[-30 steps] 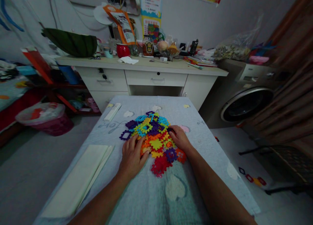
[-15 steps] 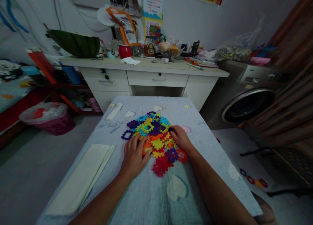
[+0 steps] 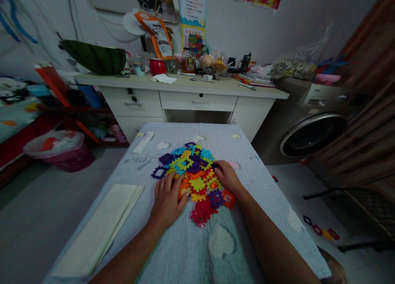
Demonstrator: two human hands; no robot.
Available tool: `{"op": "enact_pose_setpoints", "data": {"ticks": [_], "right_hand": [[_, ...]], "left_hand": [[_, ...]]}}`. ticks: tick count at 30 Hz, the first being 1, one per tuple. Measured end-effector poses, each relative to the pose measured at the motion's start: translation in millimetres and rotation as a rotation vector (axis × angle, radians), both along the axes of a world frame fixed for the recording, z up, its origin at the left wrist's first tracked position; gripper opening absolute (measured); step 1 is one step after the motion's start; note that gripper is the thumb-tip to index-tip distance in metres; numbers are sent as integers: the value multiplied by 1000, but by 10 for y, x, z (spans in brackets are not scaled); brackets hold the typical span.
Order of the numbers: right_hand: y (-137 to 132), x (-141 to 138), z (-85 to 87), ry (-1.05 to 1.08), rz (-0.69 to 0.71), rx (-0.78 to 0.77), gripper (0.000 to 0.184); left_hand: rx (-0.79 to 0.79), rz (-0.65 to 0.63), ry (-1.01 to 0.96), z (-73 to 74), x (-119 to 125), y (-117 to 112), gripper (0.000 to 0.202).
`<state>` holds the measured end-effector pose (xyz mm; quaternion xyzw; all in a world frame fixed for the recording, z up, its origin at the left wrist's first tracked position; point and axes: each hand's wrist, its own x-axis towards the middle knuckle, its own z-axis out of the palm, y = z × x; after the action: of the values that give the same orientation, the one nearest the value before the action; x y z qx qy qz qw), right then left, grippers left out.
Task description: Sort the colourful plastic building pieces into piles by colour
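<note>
A heap of interlocking plastic building pieces (image 3: 197, 184), toothed squares in red, orange, yellow, blue and purple, lies mid-table on a pale blue cloth (image 3: 247, 169). My left hand (image 3: 168, 197) rests at the heap's left edge, palm down, fingers stretched out and touching the pieces. On the right side my right hand (image 3: 226, 175) lies against the heap with its fingers extended over the edge pieces. Neither hand lifts a piece. Red pieces (image 3: 202, 212) lie at the near end of the heap, between the forearms.
A folded pale cloth (image 3: 101, 228) lies at the table's left, with a white remote-like bar (image 3: 143, 142) beyond it. Behind stands a cluttered white desk (image 3: 197, 100). A washing machine (image 3: 311, 123) is at right, a lined bin (image 3: 61, 150) at left. Loose pieces (image 3: 321, 228) lie on the floor.
The view has shifted very slightly. Both hands stay at the two sides of the heap, and the pieces keep practically the same arrangement.
</note>
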<state>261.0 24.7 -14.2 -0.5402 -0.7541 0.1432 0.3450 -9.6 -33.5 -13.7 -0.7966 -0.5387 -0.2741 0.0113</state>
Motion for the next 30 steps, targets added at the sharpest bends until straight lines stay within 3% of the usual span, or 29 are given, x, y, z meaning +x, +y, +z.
{"op": "enact_pose_setpoints", "data": {"ticks": [30], "right_hand": [[-4, -5, -28, -22, -14, 11, 29]], "left_hand": [[13, -19, -2, -32, -14, 8, 49]]}}
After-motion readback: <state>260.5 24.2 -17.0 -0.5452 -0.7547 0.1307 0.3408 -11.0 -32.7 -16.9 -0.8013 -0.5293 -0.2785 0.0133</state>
